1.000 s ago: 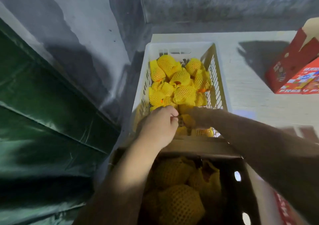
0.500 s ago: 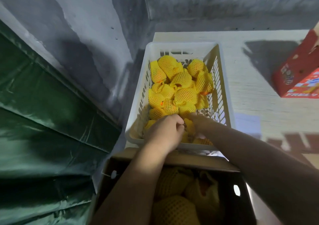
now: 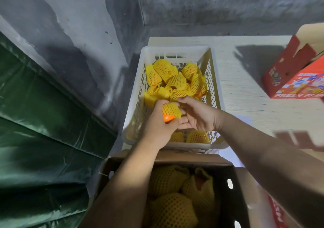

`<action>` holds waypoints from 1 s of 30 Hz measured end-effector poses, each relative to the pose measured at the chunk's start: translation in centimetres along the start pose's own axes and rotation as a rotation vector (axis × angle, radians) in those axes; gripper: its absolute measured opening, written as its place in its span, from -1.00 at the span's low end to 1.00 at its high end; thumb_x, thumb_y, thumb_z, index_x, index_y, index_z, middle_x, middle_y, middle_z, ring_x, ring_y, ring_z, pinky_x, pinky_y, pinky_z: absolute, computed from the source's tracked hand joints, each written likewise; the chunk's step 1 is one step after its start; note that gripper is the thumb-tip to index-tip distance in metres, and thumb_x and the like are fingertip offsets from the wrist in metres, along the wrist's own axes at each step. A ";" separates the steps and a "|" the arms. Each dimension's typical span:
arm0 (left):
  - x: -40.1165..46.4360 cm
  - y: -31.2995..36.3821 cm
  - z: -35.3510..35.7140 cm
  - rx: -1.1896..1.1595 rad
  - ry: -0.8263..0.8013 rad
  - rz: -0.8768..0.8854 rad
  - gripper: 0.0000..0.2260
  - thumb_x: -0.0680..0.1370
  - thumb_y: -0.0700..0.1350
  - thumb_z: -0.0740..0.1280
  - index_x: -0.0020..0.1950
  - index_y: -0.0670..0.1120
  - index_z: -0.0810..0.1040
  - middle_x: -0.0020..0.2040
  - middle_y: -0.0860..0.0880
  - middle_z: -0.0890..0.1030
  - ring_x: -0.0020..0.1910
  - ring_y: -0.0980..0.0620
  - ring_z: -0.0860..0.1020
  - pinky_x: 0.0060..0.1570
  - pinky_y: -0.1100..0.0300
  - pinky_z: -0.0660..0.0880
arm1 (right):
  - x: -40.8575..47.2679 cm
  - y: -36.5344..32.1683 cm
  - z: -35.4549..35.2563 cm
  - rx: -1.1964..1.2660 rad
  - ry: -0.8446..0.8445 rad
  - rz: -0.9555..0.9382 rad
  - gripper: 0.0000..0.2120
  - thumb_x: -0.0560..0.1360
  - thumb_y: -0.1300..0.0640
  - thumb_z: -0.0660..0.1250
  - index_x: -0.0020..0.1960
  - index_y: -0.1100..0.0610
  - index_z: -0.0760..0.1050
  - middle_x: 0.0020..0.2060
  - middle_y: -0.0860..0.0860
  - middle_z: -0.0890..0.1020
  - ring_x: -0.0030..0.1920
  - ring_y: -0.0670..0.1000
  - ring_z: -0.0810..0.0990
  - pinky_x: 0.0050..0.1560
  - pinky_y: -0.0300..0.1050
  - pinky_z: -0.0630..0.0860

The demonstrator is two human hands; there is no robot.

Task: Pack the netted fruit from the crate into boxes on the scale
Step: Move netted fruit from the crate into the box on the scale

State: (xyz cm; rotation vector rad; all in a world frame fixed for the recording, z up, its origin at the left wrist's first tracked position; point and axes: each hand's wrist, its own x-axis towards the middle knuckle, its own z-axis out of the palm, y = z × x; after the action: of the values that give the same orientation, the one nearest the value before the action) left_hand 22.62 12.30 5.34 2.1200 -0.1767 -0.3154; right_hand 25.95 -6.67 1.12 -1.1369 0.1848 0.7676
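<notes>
A white slatted crate (image 3: 216, 80) on the table holds several oranges in yellow foam nets (image 3: 176, 80). Over its near half my left hand (image 3: 158, 124) grips one netted orange (image 3: 170, 111), whose bare orange skin shows at the bottom. My right hand (image 3: 199, 114) is close against it on the right, fingers curled by the net; whether it holds that fruit or another I cannot tell. In front of the crate stands an open cardboard box (image 3: 226, 164) with several netted fruit (image 3: 172, 208) inside. The scale is hidden.
A red printed fruit box (image 3: 287, 77) with raised flaps sits at the table's far right. A grey concrete wall stands behind the crate and a green tarpaulin (image 3: 43, 131) hangs on the left. The pale table (image 3: 245, 103) lies between crate and red box.
Both hands have risen out of the crate's near end, and the left hand now holds a netted orange in plain sight. The camera has tilted, showing more of the cardboard box.
</notes>
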 end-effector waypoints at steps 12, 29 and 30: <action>-0.2 -0.8 0.3 0.191 -0.031 -0.051 -0.45 0.60 0.15 0.39 0.51 0.25 0.21 0.40 0.07 0.36 0.23 -0.04 0.48 0.09 0.03 0.49 | 2.4 6.9 -3.2 -1.288 0.431 0.503 -0.57 0.65 0.28 0.22 0.51 0.17 0.38 0.38 0.12 0.51 0.33 0.08 0.53 0.14 -0.13 0.45; -9.0 2.7 -5.0 -0.147 0.264 0.236 -0.43 0.52 0.13 0.33 0.46 0.27 0.16 0.42 0.07 0.22 0.22 0.14 0.48 0.01 0.25 0.59 | -5.0 -1.8 3.0 -1.002 0.446 0.025 0.00 0.19 -0.19 0.55 0.53 0.11 0.32 0.38 0.13 0.46 0.34 0.20 0.50 0.34 0.19 0.54; -10.0 2.2 -5.2 -0.155 0.270 0.210 -0.43 0.51 0.14 0.33 0.44 0.27 0.15 0.41 0.10 0.20 0.23 0.12 0.45 0.04 0.24 0.56 | -6.1 -2.5 4.1 -0.931 0.471 -0.071 0.06 0.14 -0.25 0.53 0.54 0.12 0.32 0.36 0.13 0.50 0.32 0.18 0.53 0.35 0.18 0.53</action>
State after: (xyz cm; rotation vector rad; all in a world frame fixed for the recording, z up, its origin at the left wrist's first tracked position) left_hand 14.56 17.81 11.38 1.9469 -0.2072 0.0797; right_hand 22.11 -6.41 7.81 -2.1966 0.1798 0.5005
